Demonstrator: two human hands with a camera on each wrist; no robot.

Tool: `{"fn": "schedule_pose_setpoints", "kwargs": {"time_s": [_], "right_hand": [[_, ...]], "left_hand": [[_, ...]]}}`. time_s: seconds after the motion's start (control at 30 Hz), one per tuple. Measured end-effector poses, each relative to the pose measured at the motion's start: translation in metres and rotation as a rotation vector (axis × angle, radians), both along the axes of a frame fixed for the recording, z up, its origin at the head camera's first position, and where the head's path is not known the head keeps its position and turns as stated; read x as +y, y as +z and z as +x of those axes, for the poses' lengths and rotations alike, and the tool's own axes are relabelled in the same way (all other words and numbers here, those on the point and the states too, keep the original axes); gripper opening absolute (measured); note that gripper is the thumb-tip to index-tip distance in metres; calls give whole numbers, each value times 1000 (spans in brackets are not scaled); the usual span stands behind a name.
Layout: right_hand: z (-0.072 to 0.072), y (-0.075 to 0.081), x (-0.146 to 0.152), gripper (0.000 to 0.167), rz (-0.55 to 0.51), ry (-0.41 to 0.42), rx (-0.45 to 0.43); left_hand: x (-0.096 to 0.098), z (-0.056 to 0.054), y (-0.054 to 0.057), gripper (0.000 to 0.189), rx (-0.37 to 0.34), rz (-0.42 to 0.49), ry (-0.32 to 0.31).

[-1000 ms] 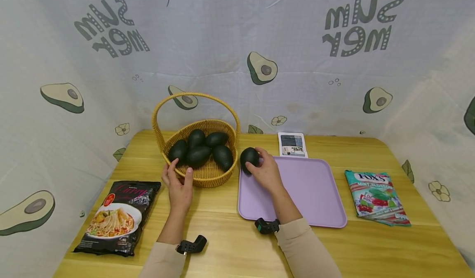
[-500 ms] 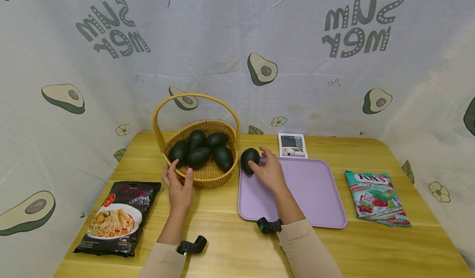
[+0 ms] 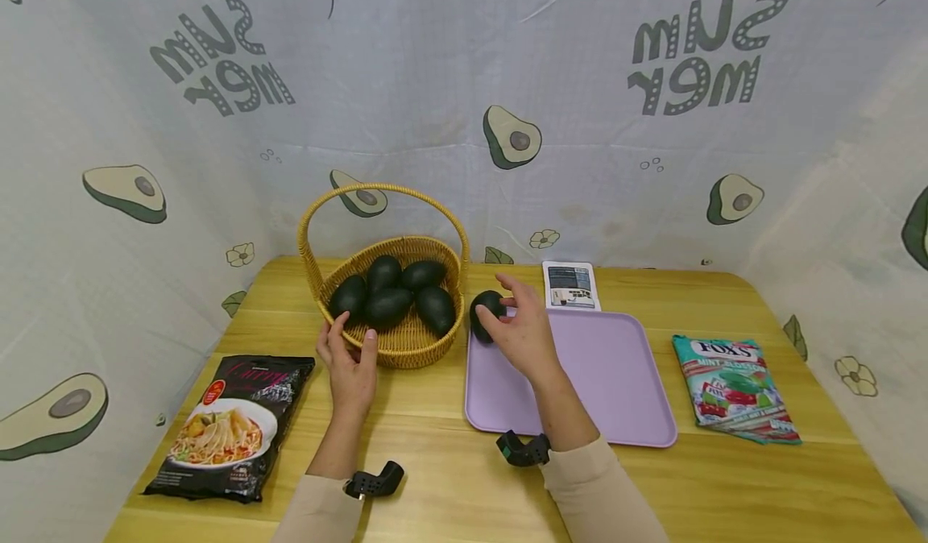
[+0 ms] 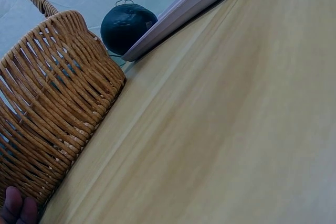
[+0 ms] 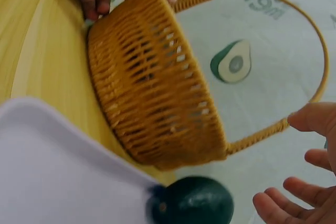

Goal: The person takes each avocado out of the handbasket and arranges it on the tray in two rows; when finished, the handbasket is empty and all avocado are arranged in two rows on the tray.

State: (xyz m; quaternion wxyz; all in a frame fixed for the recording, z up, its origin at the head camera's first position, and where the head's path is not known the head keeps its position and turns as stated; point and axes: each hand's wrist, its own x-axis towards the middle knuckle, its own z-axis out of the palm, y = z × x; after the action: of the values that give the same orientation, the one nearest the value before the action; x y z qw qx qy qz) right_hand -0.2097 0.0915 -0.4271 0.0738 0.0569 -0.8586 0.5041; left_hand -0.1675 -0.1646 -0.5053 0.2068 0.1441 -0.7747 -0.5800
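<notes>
a pale curtain (image 3: 435, 60), printed with avocado halves, flowers and backward lettering, is hanging behind the wooden table (image 3: 420, 446) and along both its ends. a lilac tray (image 3: 602, 374) is lying flat right of the middle, and a yellow wicker basket (image 3: 409, 356) with a tall arched handle is standing just beside its far left corner, holding five dark green avocados (image 3: 389, 308). a black noodle packet (image 3: 230, 426) is lying near the table's left end, while a turquoise candy bag (image 3: 738, 388) is lying beyond the tray's right side. two beige sleeves (image 3: 605, 487) are reaching in from the near edge. the left hand (image 3: 353, 374) is holding the basket by its near rim, its grip clamping on the wicker. the right hand (image 3: 522, 329) is hovering over the tray's left part, its grip standing apart, thumb and fingers spreading. a small white packet (image 3: 571, 285) is lying just behind the tray's far edge. a single avocado (image 5: 194, 201) is resting at the tray's far left corner, near the right hand but sitting clear of its fingers in the right wrist view; whether it is lying wholly inside the rim, i cannot tell. a black camera (image 3: 374, 479) is sitting on each wrist.
</notes>
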Motion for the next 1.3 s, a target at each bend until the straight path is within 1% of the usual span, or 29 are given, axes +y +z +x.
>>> {"fn": "schedule_pose_setpoints", "kwargs": {"time_s": [0.17, 0.3, 0.4, 0.57, 0.7, 0.77, 0.93, 1.0, 1.1, 1.17, 1.3], "right_hand": [[9, 10, -14, 57, -54, 131, 76], [12, 11, -29, 54, -90, 235, 82], [9, 7, -44, 51, -65, 292, 72], [-3, 2, -69, 50, 27, 366, 85], [-18, 0, -85, 48, 66, 406, 102], [-26, -1, -91, 47, 92, 423, 97], [-41, -1, -103, 49, 225, 438, 91], [-47, -1, -107, 50, 288, 445, 101], [-55, -3, -112, 50, 354, 458, 113], [-60, -4, -114, 52, 383, 467, 114], [-65, -6, -116, 54, 393, 473, 96]], "left_hand": [[0, -1, 0, 55, 4, 1, -2], [0, 0, 0, 55, 6, 4, -3], [-1, 1, -1, 55, 5, 5, -3], [-1, 1, -1, 56, 9, -7, -2], [-1, 0, 0, 56, 20, -13, -3], [-1, 0, 0, 55, 21, -15, -2], [0, -1, -1, 55, 11, -17, -6], [0, -2, -2, 55, 10, -18, -4], [-1, -3, -2, 55, 14, -21, 3], [-2, -3, -3, 55, 15, -24, 7], [-3, -4, -3, 55, 13, -29, 10]]}}
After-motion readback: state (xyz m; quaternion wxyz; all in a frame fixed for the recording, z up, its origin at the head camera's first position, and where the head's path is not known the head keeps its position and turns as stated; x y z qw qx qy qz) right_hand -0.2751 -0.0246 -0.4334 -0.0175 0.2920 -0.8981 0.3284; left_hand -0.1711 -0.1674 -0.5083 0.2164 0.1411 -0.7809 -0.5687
